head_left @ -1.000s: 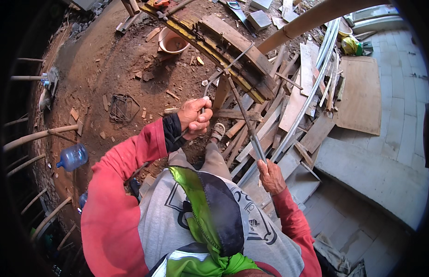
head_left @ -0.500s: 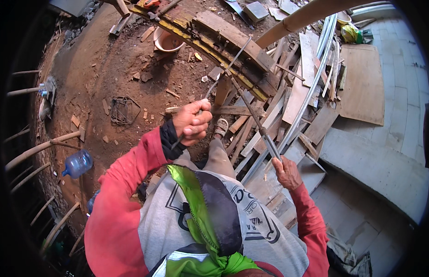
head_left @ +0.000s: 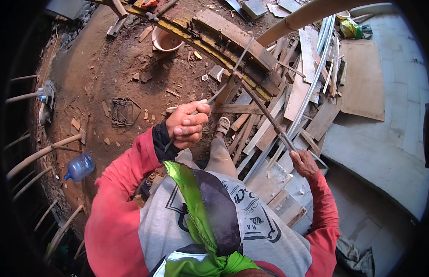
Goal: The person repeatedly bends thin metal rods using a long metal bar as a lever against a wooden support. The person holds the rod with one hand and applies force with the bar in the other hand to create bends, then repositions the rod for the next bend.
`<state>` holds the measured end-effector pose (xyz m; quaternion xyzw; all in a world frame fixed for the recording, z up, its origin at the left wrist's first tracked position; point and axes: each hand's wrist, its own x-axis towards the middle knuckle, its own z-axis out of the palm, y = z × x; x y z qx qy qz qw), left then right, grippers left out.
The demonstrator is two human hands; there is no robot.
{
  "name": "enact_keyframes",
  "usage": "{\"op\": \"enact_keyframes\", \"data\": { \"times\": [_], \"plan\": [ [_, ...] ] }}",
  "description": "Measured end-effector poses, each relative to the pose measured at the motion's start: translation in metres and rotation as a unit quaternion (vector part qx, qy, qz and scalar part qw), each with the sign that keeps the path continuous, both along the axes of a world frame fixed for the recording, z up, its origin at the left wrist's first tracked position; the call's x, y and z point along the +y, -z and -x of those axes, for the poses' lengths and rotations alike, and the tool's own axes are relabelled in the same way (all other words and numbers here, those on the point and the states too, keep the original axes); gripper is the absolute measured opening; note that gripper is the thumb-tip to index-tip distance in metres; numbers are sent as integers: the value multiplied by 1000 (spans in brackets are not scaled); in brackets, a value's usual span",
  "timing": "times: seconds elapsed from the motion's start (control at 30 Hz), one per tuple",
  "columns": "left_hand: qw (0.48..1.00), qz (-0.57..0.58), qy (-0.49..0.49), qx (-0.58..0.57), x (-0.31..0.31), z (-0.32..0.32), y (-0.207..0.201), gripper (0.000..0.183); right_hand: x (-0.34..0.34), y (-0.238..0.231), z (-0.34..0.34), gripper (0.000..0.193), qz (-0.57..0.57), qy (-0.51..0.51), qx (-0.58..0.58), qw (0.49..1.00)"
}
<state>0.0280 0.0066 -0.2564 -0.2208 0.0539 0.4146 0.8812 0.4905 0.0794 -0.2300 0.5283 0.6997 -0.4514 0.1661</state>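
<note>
My left hand [head_left: 188, 125] is closed around a thin metal rod [head_left: 217, 94], whose tail end shows below the fist by the dark cuff. The rod runs up and away to the yellow-edged workbench [head_left: 177, 27] and lies across its near edge. My right hand [head_left: 304, 162] grips the pipe-like handle of a long metal lever bar [head_left: 264, 109]. The bar slants up to the left, and its far tip meets the rod at the bench edge. How tip and rod engage is too small to make out.
Scrap boards [head_left: 300, 97] and long metal channels [head_left: 318, 76] lie to the right. A plywood sheet [head_left: 361, 81] rests on the paved floor. A bucket [head_left: 167, 40], a wire frame [head_left: 124, 112] and a blue water jug [head_left: 80, 166] are on the left. A bamboo pole [head_left: 300, 17] crosses above.
My right hand has swung the lever bar to the right and slightly away. My left hand has shifted a little, still gripping the rod. The contact point on the bench has moved slightly right.
</note>
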Motion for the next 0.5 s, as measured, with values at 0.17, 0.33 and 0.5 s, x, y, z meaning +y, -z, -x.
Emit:
{"op": "enact_keyframes", "data": {
  "times": [0.17,0.33,0.5],
  "plan": [
    [999,-5,-50,16,-2,-2,9,35,-37,-10,47,47,-115,11,45,992],
    [961,31,-35,271,-3,-41,2,32,-64,-10,74,39,-123,49,18,991],
    [976,35,-40,209,-8,-46,-4,35,-67,13,53,50,-42,95,45,994]
  ]
}}
